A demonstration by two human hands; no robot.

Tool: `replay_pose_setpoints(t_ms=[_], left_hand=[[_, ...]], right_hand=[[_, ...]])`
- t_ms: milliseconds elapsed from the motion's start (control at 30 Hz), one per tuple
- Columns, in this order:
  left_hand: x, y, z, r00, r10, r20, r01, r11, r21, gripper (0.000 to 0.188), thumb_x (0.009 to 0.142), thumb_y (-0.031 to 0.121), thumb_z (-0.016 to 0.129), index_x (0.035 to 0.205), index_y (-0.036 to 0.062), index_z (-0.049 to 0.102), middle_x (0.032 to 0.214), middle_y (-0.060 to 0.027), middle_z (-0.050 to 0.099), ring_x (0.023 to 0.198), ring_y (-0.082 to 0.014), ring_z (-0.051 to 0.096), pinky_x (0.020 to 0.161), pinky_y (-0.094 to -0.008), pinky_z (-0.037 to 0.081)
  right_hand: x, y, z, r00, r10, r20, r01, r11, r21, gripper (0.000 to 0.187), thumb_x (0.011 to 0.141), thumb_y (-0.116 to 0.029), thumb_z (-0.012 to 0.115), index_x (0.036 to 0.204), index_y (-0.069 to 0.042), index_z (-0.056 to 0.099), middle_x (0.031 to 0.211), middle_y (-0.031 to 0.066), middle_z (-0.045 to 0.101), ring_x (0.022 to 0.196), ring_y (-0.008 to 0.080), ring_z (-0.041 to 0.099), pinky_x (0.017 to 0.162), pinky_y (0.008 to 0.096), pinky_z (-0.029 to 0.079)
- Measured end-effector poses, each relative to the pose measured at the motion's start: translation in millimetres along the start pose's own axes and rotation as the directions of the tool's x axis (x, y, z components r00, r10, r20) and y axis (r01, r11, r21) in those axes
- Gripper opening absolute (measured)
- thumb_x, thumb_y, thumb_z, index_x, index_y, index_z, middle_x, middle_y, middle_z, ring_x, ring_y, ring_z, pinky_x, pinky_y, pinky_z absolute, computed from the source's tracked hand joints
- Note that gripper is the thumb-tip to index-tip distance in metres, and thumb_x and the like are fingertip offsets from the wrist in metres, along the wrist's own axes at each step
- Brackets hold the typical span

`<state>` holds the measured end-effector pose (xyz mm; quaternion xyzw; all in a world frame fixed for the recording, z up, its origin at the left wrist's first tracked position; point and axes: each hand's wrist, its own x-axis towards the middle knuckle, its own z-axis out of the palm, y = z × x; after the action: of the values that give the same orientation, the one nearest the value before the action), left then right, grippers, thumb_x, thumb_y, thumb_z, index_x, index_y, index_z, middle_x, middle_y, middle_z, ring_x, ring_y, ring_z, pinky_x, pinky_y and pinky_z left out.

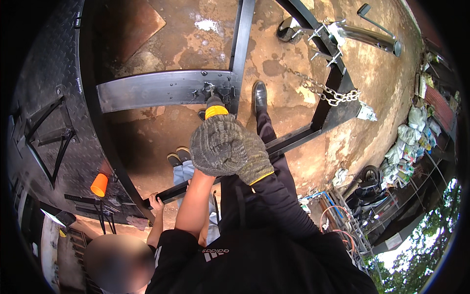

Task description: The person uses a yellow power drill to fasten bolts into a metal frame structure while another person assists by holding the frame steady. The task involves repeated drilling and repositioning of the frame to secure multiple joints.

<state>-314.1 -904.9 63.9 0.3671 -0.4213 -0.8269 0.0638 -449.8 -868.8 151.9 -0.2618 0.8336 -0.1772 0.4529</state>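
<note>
Gloved left hand (213,144) and right hand (254,159) clasp a yellow-collared tool (216,111), its tip pointing toward twelve o'clock at the wet dark crossbar (147,90). Slick metal under uneven pressure could let the tip skid.

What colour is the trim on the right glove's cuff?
Yellow trim on the right glove, clearest in the head view.

Open: left of hands (215,147) | Blocking: crossbar (156,89) ahead, chain (338,100) farther right
</note>
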Motion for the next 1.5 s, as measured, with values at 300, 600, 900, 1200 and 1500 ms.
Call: replay_pose_setpoints(t_ms=[300, 600, 900, 1200, 1500], left_hand=[[9.5, 12.8, 10.8, 0.864, 0.465, 0.195, -0.433, 0.485, 0.76, 0.038, 0.082, 0.015, 0.048, 0.118, 0.0067, 0.043, 0.117, -0.0088, 0.048, 0.11, -0.019, 0.044, 0.093, -0.0319, 0.035], [-62.2, 98.6, -20.9, 0.678, 0.733, -0.052, -0.422, 0.446, 0.789, 0.017, 0.074, 0.014, 0.059, 0.088, 0.0038, 0.06, 0.091, -0.0094, 0.06, 0.087, -0.0265, 0.055, 0.081, -0.0367, 0.042], [-143.9, 41.9, -81.5, 0.805, 0.412, -0.426, -0.06, 0.772, 0.632, 0.02, 0.078, 0.02, 0.055, 0.085, 0.0012, 0.06, 0.084, -0.0156, 0.061, 0.077, -0.0261, 0.058, 0.072, -0.0323, 0.044], [-155.6, 9.5, -69.6, 0.894, 0.427, -0.135, -0.122, 0.523, 0.844, 0.029, 0.078, 0.03, 0.053, 0.089, 0.0046, 0.061, 0.091, -0.016, 0.059, 0.087, -0.0307, 0.056, 0.076, -0.0365, 0.044], [-166.5, -12.6, -83.5, 0.964, 0.205, -0.168, 0.074, 0.399, 0.914, 0.034, 0.078, 0.036, 0.046, 0.086, 0.0056, 0.06, 0.091, -0.0176, 0.058, 0.086, -0.0342, 0.054, 0.073, -0.0405, 0.043]], right_hand=[[0.4, 12.7, 29.9, 0.906, -0.371, -0.203, 0.382, 0.924, 0.015, 0.041, 0.07, -0.031, 0.059, 0.101, -0.005, 0.053, 0.093, 0.0185, 0.056, 0.087, 0.0333, 0.054, 0.075, 0.0401, 0.044], [-41.6, -31.2, 20.5, 0.999, -0.037, -0.036, 0.025, 0.96, -0.28, 0.034, 0.068, -0.027, 0.056, 0.095, -0.006, 0.056, 0.093, 0.0185, 0.058, 0.088, 0.0325, 0.055, 0.076, 0.039, 0.044], [-11.0, -28.8, 6.3, 0.971, -0.202, 0.129, 0.24, 0.821, -0.519, 0.028, 0.067, -0.024, 0.055, 0.085, -0.004, 0.062, 0.074, 0.0178, 0.061, 0.068, 0.0272, 0.061, 0.061, 0.0362, 0.048], [-28.6, -39.9, 14.0, 0.924, -0.27, 0.272, 0.383, 0.605, -0.698, 0.038, 0.065, -0.033, 0.057, 0.094, -0.01, 0.061, 0.091, 0.0167, 0.06, 0.086, 0.0296, 0.058, 0.075, 0.035, 0.046], [-10.9, -31.2, 3.1, 0.861, -0.332, 0.386, 0.507, 0.49, -0.709, 0.027, 0.062, -0.026, 0.055, 0.077, -0.004, 0.064, 0.078, 0.0191, 0.061, 0.077, 0.0316, 0.059, 0.068, 0.0379, 0.048]])
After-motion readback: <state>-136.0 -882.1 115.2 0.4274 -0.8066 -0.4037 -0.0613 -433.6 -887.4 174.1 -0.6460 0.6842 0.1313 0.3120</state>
